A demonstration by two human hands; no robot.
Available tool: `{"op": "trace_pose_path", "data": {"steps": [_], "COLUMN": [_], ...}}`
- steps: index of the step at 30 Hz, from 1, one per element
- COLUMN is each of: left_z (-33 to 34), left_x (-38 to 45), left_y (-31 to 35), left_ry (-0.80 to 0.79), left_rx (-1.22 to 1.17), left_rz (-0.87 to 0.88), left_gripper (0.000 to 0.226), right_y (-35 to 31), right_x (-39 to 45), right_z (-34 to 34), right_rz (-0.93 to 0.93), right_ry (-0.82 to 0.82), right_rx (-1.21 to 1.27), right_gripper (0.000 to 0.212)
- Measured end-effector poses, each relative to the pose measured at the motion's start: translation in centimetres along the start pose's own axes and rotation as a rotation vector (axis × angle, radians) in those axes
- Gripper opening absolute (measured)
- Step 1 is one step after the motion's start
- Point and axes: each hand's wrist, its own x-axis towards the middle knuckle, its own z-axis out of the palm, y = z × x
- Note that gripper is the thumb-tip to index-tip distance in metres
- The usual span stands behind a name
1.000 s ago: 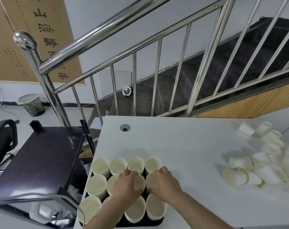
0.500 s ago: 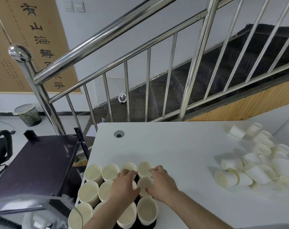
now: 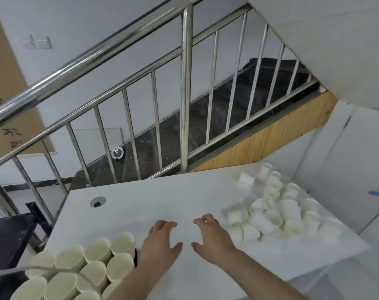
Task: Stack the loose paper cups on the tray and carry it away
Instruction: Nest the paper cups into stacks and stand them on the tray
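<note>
Head view: both hands hover over the bare middle of the white table, palms down, fingers loosely spread, holding nothing. Left hand is just beside the right edge of the upright cups, which stand packed on a tray at the table's near left; only a dark sliver of tray shows. Right hand is near the loose cups, heaped at the right, without touching them.
</note>
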Motion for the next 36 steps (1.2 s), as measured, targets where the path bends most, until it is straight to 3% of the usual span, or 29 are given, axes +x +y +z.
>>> {"op": "trace_pose_path", "data": {"steps": [8,15,25,36], "left_z": [6.4,9.3,14.4,19.6], "left_x": [1.9,5.1,12.5,24.3], "left_y": [10.1,14.8,18.3,18.9], "left_ry": [-0.037,-0.063,-0.086,-0.1], "left_rx": [-0.048,-0.072,-0.177,-0.184], "left_rz": [0.044,0.06,0.02,-0.074], "left_gripper": [0.051,0.052,0.052,0.054], "right_y": [11.7,18.0,25.0,33.3], "right_x": [-3.3,-2.7,1.3,13.8], "right_z": [-5.1,-7.4,-8.4,-8.9], "right_rz": [0.12,0.168,0.222,0.235], "right_ry": [0.039,0.064,-0.011,-0.113], "right_rx": [-0.029,-0.024,-0.044,-0.076], "right_gripper": [0.06,0.06,0.063,0.065]}}
